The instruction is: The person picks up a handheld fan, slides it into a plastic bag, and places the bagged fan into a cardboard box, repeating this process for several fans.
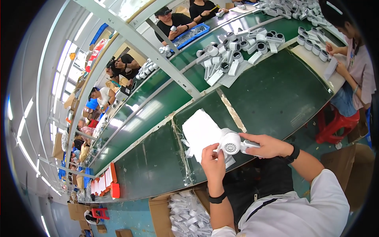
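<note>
Over the near edge of the green workbench (pixel 158 166) I hold a white handheld fan (pixel 231 147) with a round grilled head. My right hand (pixel 270 145) is closed round its handle, thumb along the top. At the other side of the head, the bent fingers of my left hand (pixel 213 161) pinch the fan's edge; my fingertips partly hide that spot. Just beyond my left hand lies a stack of white sheets or bags (pixel 200 132) on the bench, partly covered by the fan.
A pile of similar white fans (pixel 237 51) lies on the far side of the bench. A cardboard box (pixel 160 215) of white parts stands below left. At right, a co-worker (pixel 355 75) sits on a red stool (pixel 339 126). Orange-red trays (pixel 114 185) stand at the bench's left end.
</note>
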The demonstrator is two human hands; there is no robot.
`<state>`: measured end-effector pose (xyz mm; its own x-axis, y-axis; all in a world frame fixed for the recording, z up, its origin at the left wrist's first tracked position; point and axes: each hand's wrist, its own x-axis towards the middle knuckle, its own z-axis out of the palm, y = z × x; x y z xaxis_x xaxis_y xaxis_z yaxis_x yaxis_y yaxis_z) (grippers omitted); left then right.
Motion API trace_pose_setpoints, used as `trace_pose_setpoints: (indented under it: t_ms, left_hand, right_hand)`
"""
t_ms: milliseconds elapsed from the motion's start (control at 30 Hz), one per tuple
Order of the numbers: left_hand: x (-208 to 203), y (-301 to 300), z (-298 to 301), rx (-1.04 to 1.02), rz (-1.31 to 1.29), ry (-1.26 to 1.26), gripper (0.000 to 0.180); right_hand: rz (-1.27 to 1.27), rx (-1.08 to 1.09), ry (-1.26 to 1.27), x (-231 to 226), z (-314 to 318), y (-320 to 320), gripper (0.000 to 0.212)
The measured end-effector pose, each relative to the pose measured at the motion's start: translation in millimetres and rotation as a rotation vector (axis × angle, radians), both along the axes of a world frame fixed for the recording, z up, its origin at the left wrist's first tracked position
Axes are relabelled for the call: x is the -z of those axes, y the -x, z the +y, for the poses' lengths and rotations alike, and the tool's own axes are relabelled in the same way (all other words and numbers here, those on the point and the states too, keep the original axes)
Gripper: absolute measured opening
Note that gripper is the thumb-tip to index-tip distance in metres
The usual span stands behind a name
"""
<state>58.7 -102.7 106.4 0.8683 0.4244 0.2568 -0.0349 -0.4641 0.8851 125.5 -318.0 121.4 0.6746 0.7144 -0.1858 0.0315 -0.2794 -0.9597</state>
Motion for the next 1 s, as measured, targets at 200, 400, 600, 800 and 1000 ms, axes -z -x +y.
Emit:
trace_pose_setpoints:
  t_ms: [200, 400, 600, 800, 1000]
  left_hand:
    - [9.6, -3.7, -14.9, -0.138, -0.152, -0.095, 0.009]
    - [11.5, 2.7, -26.0, 0.213, -0.226, -0.089, 0.012]
    - [14.2, 6.2, -43.3, 0.25, -0.164, 0.065, 0.015]
    - [-2.1, 10.6, -44.9, 0.288, -0.4, -0.327, 0.025]
    - [12.0, 18.2, -34.7, 0.328, -0.221, -0.153, 0.023]
  right_hand:
    - [-0.272, 0.137, 0.076, 13.4, 13.6, 10.3, 0.065]
    - [0.124, 0.27, -0.195, 26.9, 26.3, 11.1, 0.067]
    - [0.186, 0.381, -0.474, 57.5, 49.6, 19.3, 0.075]
    - [-0.279, 0.379, -0.332, 84.0, 53.9, 9.8, 0.074]
    - [0.221, 0.453, -0.596, 68.2, 57.4, 9.6, 0.05]
